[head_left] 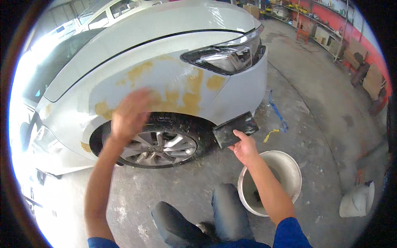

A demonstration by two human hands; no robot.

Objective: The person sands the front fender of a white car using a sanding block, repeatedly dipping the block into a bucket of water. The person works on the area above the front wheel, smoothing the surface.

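My left hand [133, 113] is in front of the fender [99, 89] of a pale silver car, just above the wheel arch. Motion smears its fingers, so whether it touches the panel is unclear. Yellow-brown filler patches [192, 101] mark a dull grey area of that fender. In my right hand [245, 149] is a flat black rectangle that looks like sandpaper [235, 129], gripped at its near edge with the thumb on top. It is beside the bumper's lower corner, to the right of the front wheel [159, 146].
Under my right forearm stands a white bucket [294, 169] with something dark inside. A smaller white bucket [355, 200] is at the far right. Blue strap [278, 111] and a yellow piece [271, 134] lie on the concrete floor. Shelves [318, 20] line the red wall.
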